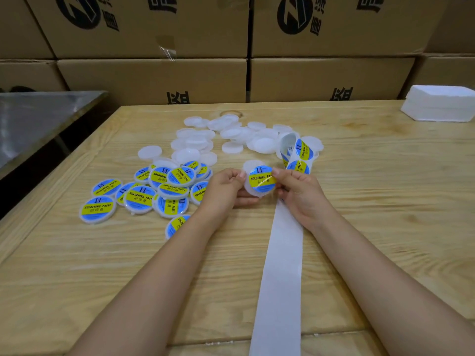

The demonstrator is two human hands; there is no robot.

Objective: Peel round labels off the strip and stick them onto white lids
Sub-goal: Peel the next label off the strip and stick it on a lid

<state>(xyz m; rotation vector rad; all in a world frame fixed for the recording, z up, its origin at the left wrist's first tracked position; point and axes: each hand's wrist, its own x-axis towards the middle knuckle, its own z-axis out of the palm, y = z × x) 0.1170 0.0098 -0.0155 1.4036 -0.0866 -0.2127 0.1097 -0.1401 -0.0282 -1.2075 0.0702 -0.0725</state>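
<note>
1. Sitting at centre frame, just above the worktop, a white lid carries a blue-and-yellow label across its face.
2. The left hand grips the lid, thumb curled on the left rim, its other fingers underneath.
3. The right hand has its fingers closed in a pinch on the label's right edge.
4. The strip runs bare and white from the bottom edge up under the right hand, then curls over just right of centre, where more labels are stuck on it.
5. Labelled lids lie heaped at left of centre, overlapping one another.
6. Plain lids are scattered above centre, some stacked.
7. A white stack sits at the upper right corner of the worktop.
8. Cartons fill the top of the frame.
9. A metal table shows at the left edge.
</note>
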